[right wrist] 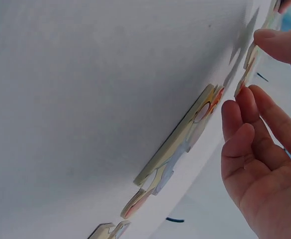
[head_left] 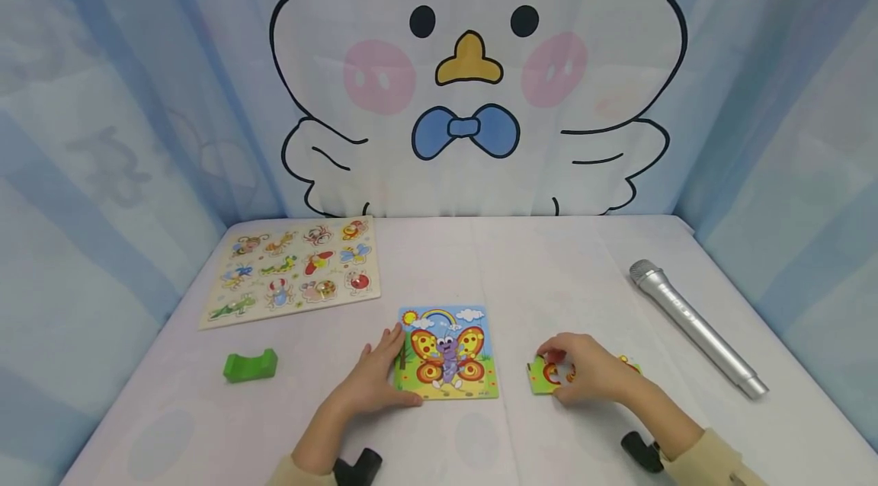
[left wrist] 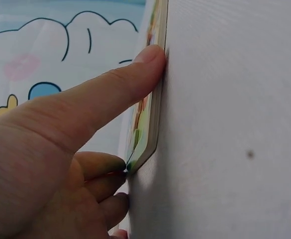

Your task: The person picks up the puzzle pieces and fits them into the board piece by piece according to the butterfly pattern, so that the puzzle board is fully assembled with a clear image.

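Green puzzle piece, partly hidden, is pinched by right hand; left hand, fingers apart, touches butterfly puzzle.

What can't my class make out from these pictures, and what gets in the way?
Head view: the right hand hides some of the puzzle part it pinches, and hand and forearm hide most of the loose pieces behind.
Head view: the bottom edge cuts off both sleeves.
Left wrist view: the butterfly puzzle is nearly edge-on and cut off at the top, so its picture is unreadable.
Right wrist view: the lowest loose piece is cut off by the bottom edge.
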Action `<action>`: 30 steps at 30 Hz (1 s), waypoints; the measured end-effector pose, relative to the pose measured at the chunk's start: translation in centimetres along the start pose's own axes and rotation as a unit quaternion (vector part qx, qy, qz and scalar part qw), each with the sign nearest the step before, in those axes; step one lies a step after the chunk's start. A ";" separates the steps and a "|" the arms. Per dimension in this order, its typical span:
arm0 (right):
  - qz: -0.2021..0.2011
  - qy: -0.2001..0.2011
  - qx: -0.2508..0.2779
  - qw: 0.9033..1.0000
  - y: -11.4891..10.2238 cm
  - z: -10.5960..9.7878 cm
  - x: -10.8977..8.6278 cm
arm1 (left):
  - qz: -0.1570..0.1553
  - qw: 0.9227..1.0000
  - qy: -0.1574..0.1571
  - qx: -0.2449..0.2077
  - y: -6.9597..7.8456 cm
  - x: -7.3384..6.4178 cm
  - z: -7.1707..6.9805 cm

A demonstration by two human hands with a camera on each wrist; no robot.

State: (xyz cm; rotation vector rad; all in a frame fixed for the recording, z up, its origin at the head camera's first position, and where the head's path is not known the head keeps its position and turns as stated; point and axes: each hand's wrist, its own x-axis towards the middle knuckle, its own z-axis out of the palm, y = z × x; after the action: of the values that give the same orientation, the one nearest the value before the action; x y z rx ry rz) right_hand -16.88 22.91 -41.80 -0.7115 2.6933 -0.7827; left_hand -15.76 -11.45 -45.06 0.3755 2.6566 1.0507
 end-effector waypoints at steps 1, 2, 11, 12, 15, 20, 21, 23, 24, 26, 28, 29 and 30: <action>-0.003 0.003 0.001 1.000 0.0 0.0 0.1 | -0.001 1.000 0.000 0.001 0.0 0.1 0.0; -0.006 0.005 0.000 1.000 0.0 0.0 0.1 | -0.001 1.000 0.000 0.002 0.0 0.2 0.1; -0.026 0.012 0.004 1.000 -0.9 0.0 1.3 | -0.005 1.000 0.003 0.007 0.4 0.9 0.0; -0.025 0.012 0.006 1.000 -1.1 0.1 1.5 | -0.005 1.000 0.002 0.008 0.4 0.9 0.0; -0.033 0.013 0.013 0.999 -1.5 0.4 2.2 | -0.009 1.000 0.002 0.009 0.5 1.1 0.0; -0.067 0.019 0.016 0.997 -2.5 1.1 3.8 | -0.010 1.000 0.004 0.010 0.6 1.2 0.0; -0.072 0.018 0.018 0.997 -2.8 1.3 4.1 | -0.009 1.000 0.004 0.011 0.5 1.2 0.0; -0.080 0.017 0.019 0.996 -3.5 1.7 4.8 | -0.008 1.000 0.005 0.012 0.5 1.2 0.0; -0.084 0.015 0.021 0.996 -3.8 2.0 5.1 | -0.006 1.000 0.005 0.014 0.4 1.2 0.0; -0.094 0.013 0.026 0.995 -4.5 2.5 5.8 | -0.003 1.000 0.006 0.015 0.4 1.2 0.0; -0.101 0.009 0.029 0.994 -5.2 3.0 6.5 | 0.000 1.000 0.006 0.013 0.3 1.2 -0.1; -0.103 0.006 0.032 0.994 -5.5 3.2 6.8 | 0.001 1.000 0.005 0.012 0.3 1.2 -0.1; -0.104 0.003 0.033 0.994 -5.9 3.4 7.1 | 0.002 1.000 0.004 0.013 0.3 1.2 -0.1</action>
State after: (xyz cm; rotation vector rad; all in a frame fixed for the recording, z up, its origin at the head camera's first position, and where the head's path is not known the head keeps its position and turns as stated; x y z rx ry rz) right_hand -19.39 13.44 -42.05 -0.9867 2.6137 -0.9199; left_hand -16.84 -10.87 -44.93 0.3833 2.6808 1.0222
